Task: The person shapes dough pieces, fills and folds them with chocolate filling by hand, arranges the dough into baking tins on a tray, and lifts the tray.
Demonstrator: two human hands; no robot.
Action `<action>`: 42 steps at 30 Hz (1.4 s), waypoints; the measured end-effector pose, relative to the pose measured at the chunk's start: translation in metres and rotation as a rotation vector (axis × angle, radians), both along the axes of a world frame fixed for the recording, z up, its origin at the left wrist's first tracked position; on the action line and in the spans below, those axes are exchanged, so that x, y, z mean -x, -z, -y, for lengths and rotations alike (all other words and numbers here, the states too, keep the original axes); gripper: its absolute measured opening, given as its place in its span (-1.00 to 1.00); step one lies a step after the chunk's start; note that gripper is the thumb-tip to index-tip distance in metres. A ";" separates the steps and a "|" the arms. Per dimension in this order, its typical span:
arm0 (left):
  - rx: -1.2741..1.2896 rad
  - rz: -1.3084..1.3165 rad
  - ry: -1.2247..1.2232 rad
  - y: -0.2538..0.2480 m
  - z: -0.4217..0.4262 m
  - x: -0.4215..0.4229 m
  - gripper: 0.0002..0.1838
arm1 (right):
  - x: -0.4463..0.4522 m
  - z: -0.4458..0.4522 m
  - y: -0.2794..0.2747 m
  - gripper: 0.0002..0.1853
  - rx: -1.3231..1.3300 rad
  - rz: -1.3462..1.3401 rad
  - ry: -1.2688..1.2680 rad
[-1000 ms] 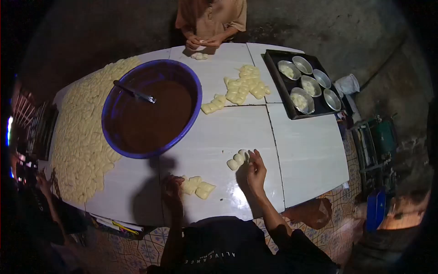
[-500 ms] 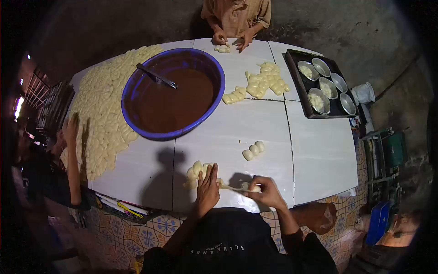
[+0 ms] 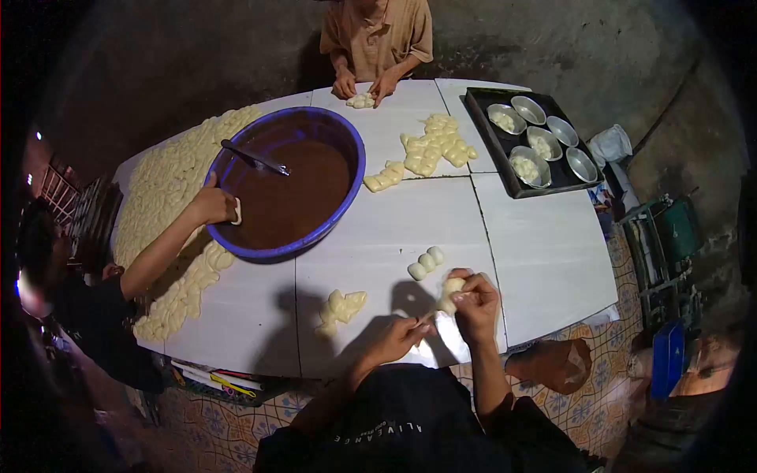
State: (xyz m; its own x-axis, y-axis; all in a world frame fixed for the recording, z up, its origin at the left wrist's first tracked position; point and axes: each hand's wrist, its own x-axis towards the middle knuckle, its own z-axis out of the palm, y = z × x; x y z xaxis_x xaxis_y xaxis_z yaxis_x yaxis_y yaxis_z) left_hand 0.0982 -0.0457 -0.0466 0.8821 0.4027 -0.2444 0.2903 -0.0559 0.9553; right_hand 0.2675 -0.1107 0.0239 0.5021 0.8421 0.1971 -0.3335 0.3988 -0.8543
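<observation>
Near the front edge of the table, a stretched piece of dough (image 3: 446,301) spans my two hands. My left hand (image 3: 397,339) pinches its thin lower end, while my right hand (image 3: 476,306) is closed round the rounded upper part. Just above them, a short row of dough balls (image 3: 426,263) lies on the white table (image 3: 378,236). Left of my hands is a small group of flat dough pieces (image 3: 342,307).
A blue basin (image 3: 277,255) of brown filling holds a utensil (image 3: 256,158). Dough pieces (image 3: 177,169) cover the table's left. A co-worker's hand (image 3: 214,206) reaches the basin; another person (image 3: 377,39) handles dough opposite. A black tray (image 3: 516,191) holds metal tins. More dough (image 3: 434,146) lies centrally.
My hands have lifted the dough off the table and moved closer together; my left hand has left the flat pieces. The co-worker's hand at left has moved from the dough to the basin.
</observation>
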 end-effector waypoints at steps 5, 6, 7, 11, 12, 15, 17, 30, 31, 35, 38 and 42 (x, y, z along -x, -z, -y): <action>0.652 0.560 -0.540 0.039 -0.022 0.051 -0.75 | -0.077 0.044 -0.020 -0.79 -0.275 -0.294 0.349; 0.856 0.702 -0.646 0.039 -0.025 0.058 -0.67 | -0.091 0.047 0.001 -0.80 -0.236 -0.221 0.350; 0.857 0.723 -0.652 0.024 -0.026 0.058 -0.59 | -0.093 0.041 0.018 -0.67 -0.013 0.030 0.285; 0.949 0.866 -0.586 -0.021 -0.033 0.036 -0.43 | -0.034 0.023 0.072 -0.58 0.599 0.854 0.062; 0.900 0.895 -0.586 -0.027 -0.033 0.027 -0.43 | -0.008 0.017 0.061 -0.63 0.546 1.010 0.049; 0.843 0.941 -0.558 -0.052 -0.021 0.007 -0.40 | 0.049 -0.014 0.014 -0.68 0.370 0.655 -0.150; 0.565 0.906 -0.584 -0.060 -0.013 0.005 -0.33 | 0.053 -0.023 0.012 -0.71 0.353 0.659 -0.108; 0.301 0.629 -0.782 -0.026 -0.008 0.021 -0.83 | 0.038 -0.055 -0.002 -0.62 0.096 0.840 -0.189; 0.460 0.732 -0.740 -0.022 -0.007 0.020 -0.83 | 0.045 -0.056 -0.004 -0.61 0.056 0.889 -0.224; 1.452 1.016 -0.604 -0.015 -0.011 0.024 -0.77 | 0.051 -0.063 0.018 -0.54 -0.033 0.714 -0.361; 1.321 1.069 -0.311 -0.040 -0.032 0.020 -0.15 | 0.038 -0.074 0.043 0.04 -0.025 0.353 -0.488; 0.776 1.008 -0.514 -0.050 -0.124 0.025 -0.12 | 0.032 -0.075 0.051 0.45 0.119 0.232 -0.599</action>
State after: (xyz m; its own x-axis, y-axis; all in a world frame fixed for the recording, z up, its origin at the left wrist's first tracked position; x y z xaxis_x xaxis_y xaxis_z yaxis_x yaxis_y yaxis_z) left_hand 0.0737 0.0785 0.0034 0.6043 0.7908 0.0975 -0.7171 0.4865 0.4991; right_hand 0.2351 -0.0360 -0.0271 -0.1053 0.9857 0.1316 -0.2700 0.0990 -0.9577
